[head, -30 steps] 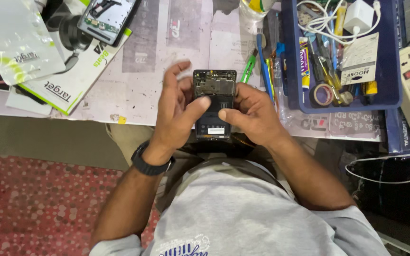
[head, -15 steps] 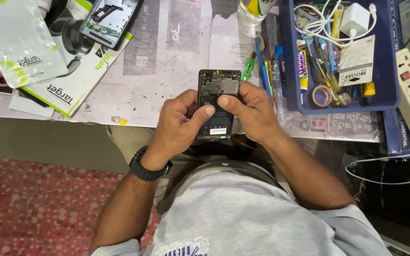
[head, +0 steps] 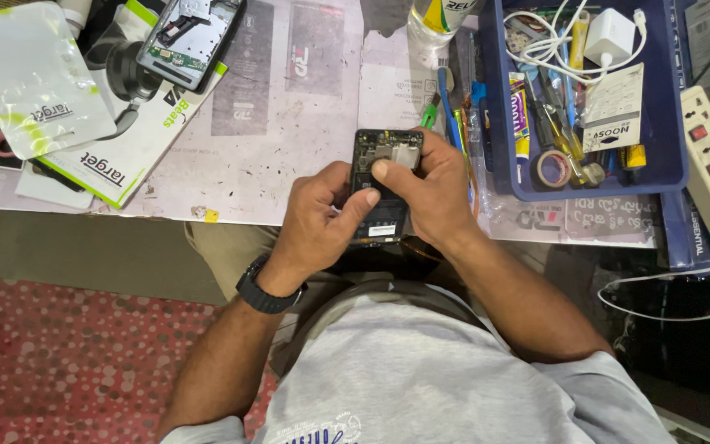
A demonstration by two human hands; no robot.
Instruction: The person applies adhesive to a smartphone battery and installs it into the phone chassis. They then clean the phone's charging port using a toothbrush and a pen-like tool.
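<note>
Closest to you, both hands meet over your lap at the near edge of the table; between them is an opened phone, back cover off, dark circuitry facing up; its long axis runs straight away from you, top end farthest. Your left hand, a black watch on its wrist, grips the phone's left side, thumb lying across the lower middle; your right hand curls round the right edge, thumb tip pressed on the silver shield near the top; whether a small tool sits under that thumb is hard to tell. Farther off to the right stands a blue tray of tools; far left, a second opened phone lies on a box.
</note>
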